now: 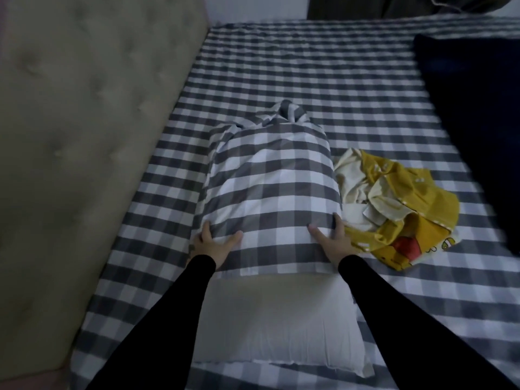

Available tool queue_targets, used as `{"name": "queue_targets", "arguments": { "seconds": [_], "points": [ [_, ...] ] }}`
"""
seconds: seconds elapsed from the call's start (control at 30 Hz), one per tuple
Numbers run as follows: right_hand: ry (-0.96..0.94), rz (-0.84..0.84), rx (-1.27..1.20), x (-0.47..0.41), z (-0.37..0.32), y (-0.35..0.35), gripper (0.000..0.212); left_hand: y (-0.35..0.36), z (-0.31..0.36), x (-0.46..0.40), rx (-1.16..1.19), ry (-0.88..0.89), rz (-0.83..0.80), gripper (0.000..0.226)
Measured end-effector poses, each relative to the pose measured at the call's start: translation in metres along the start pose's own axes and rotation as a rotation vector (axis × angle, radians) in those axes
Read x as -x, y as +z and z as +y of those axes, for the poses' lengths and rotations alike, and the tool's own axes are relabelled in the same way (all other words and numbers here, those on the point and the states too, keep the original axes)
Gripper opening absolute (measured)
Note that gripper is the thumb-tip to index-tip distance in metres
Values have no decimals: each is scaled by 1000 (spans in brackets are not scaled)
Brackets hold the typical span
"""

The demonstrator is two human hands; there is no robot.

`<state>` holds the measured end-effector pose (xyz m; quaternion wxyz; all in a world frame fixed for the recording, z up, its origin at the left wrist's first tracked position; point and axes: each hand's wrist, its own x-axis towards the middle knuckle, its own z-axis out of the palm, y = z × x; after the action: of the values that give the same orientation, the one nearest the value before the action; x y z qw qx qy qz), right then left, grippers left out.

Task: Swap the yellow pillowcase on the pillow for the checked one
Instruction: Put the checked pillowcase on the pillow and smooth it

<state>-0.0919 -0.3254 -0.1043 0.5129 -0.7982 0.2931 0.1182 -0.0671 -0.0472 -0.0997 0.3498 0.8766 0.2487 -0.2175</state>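
Observation:
A white pillow (278, 322) lies lengthwise on the bed, its near half bare. The grey-and-white checked pillowcase (270, 175) covers its far half, with loose cloth bunched at the far end. My left hand (215, 243) grips the case at the pillow's left side, thumb spread on top and fingers wrapped over the edge. My right hand (334, 240) grips the case at the right side in the same way. The yellow pillowcase (394, 204) lies crumpled on the bed just right of the pillow, beside my right hand.
The bed carries a grey-and-white checked sheet (323, 80). A padded beige headboard (84, 122) runs along the left. A dark blue blanket (472, 122) lies at the right edge of the bed.

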Motion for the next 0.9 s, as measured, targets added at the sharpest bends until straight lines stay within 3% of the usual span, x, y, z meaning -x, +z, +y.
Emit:
{"name": "queue_targets", "arguments": {
  "seconds": [0.1,0.23,0.43,0.57,0.7,0.9],
  "points": [
    [7,0,-50,14,19,7,107,2,-20,-1,3,-54,-61,122],
    [-15,30,-27,31,34,7,105,6,-50,15,132,-47,-69,143],
    [-35,-30,-49,61,72,-2,96,8,-72,50,211,-93,-30,127],
    [45,-80,-136,74,97,-9,69,13,-95,72,277,-198,-18,97],
    [97,-115,-250,87,91,-20,60,2,-89,86,291,-141,18,89],
    [-58,-195,-309,106,53,-62,51,-34,-57,121,352,-10,52,87]
  ]
}}
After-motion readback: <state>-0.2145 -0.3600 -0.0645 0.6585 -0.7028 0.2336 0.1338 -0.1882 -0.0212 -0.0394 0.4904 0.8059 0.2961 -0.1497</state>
